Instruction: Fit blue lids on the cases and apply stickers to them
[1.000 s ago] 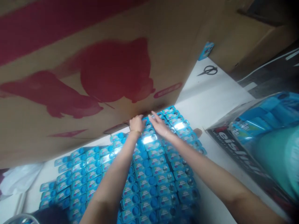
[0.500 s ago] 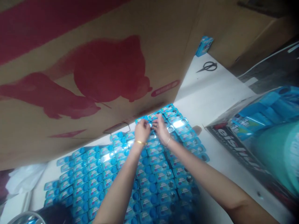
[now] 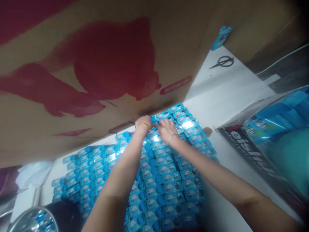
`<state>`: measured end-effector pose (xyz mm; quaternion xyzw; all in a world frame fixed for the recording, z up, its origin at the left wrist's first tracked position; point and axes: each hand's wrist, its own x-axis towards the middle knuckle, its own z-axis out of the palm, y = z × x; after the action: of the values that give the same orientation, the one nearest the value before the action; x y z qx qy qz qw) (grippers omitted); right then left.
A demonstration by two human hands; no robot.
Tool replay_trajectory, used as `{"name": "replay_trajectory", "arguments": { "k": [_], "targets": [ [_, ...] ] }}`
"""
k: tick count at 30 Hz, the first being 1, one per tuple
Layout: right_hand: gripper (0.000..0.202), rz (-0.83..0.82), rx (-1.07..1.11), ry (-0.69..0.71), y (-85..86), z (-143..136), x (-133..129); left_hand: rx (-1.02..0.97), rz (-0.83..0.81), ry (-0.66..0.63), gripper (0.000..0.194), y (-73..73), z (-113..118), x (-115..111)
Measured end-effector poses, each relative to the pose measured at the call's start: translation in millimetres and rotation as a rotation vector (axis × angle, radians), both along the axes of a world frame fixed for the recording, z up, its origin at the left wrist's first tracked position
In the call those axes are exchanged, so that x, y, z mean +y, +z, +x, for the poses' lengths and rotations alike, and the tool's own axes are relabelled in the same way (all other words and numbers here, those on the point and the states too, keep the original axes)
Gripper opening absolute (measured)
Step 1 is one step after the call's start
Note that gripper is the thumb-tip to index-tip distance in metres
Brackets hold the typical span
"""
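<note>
Rows of small, flat blue packs (image 3: pixel 151 180) with printed labels cover the white table. Some show a round blue spot at one end, others a dark or shiny one. My left hand (image 3: pixel 144 121), with a gold bangle at its wrist, bends down over the far row beside the cardboard; its fingers are mostly hidden behind the back of the hand. Close to its right, my right hand (image 3: pixel 167 129) rests over the packs with its fingers stretched forward, a thin bracelet on the wrist. Whether either hand holds a small piece is not visible.
A large cardboard box (image 3: pixel 116 64) with red print walls off the far side. Scissors (image 3: pixel 223 62) and an upright blue box (image 3: pixel 221 38) are at the far corner. To the right stands a carton (image 3: pixel 243 148) of blue packs; at lower left, a round container (image 3: pixel 36 222) holds shiny blue pieces.
The left hand has turned over and moved slightly farther toward the cardboard, hiding its fingers. My right hand has lowered and flattened onto the packs. The camera view has shifted a little.
</note>
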<state>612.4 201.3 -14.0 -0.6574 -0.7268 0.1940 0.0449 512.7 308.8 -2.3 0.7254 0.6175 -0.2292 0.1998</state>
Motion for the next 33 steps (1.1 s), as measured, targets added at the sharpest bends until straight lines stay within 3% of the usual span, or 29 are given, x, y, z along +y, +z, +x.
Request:
{"name": "replay_trajectory", "arguments": {
  "k": [3,6,8,11,14,17,19,21,23,25,29,31,33],
  "targets": [
    [0.045,-0.011,-0.036,-0.016,4.6,-4.0,-1.4,-0.010,0.034,0.023,0.043,2.4,1.1,-7.5],
    [0.048,-0.001,-0.067,-0.017,9.6,-2.6,-12.2,-0.163,0.147,0.077,0.038,9.8,-14.2,-42.1],
    [0.052,0.057,-0.058,-0.026,16.0,-4.8,-26.5,-0.391,0.251,0.109,0.036,18.7,-43.7,-83.6],
    [0.057,0.183,0.061,-0.025,34.1,-32.8,-55.3,-0.719,0.422,0.224,0.038,40.9,-118.5,-171.0],
    [0.055,0.243,0.324,0.144,64.7,-105.5,-89.7,-0.755,0.617,0.511,0.037,70.7,-213.1,-274.3],
    [0.050,0.211,0.591,0.452,103.4,-212.5,-132.2,-0.608,0.854,0.859,0.038,93.7,-307.4,-372.5],
    [0.047,0.120,0.675,0.685,124.0,-289.8,-160.6,-0.496,0.949,1.064,0.040,99.2,-362.1,-425.0],
    [0.047,0.043,0.613,0.882,131.9,-363.2,-182.5,-0.436,1.002,1.190,0.043,96.9,-405.7,-462.3],
    [0.051,0.005,0.427,1.000,125.0,-426.1,-195.2,-0.436,1.019,1.242,0.043,89.5,-436.9,-484.0],
    [0.068,-0.043,0.210,1.034,106.5,-474.0,-200.7,-0.472,1.021,1.226,0.042,80.0,-458.0,-493.4],
    [0.090,-0.081,-0.056,1.080,60.9,-524.3,-203.1,-0.497,1.018,1.067,0.036,63.4,-480.8,-493.4],
    [0.076,-0.094,-0.049,1.070,44.5,-534.5,-202.5,-0.483,1.007,0.953,0.031,59.6,-485.6,-490.6],
    [0.049,-0.173,0.034,0.990,34.7,-539.9,-199.7,-0.472,0.989,0.839,0.026,59.2,-486.9,-488.2]
  ]
}}
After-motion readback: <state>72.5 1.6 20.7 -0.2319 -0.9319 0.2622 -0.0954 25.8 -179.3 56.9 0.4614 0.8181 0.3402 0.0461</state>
